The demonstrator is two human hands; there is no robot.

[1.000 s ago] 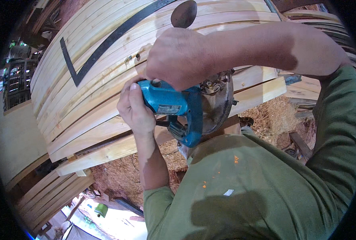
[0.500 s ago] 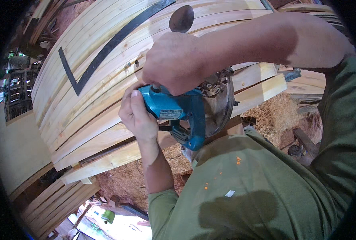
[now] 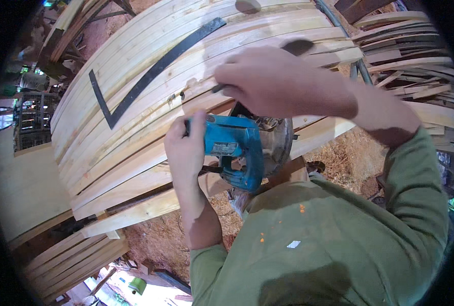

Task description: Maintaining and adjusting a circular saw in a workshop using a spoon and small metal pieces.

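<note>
My left hand [image 3: 182, 148] is wrapped round the front end of a teal power saw [image 3: 227, 136], thumb over its housing. The saw looks like a circular saw, with a dusty round guard on its right side, and rests near the close edge of wooden planks. Above it, my right hand [image 3: 267, 81] is closed and slightly blurred. A small dark tip shows at its fingers, but what it holds is mostly hidden. Two small pieces lie on the planks, one round and black [image 3: 181, 95]. A dark carpenter's square [image 3: 158, 66] lies flat further left.
Long pale planks [image 3: 109, 148] lie side by side beneath the saw. More curved boards [image 3: 405, 56] are stacked at the far right, and others [image 3: 79, 265] at lower left. Shavings [image 3: 344, 153] cover the ground. A pale sheet [image 3: 28, 188] stands at the left.
My right hand has lifted off the saw and moved right. My left hand stays on the saw. The whole view has shifted, showing more of the boards at right.
</note>
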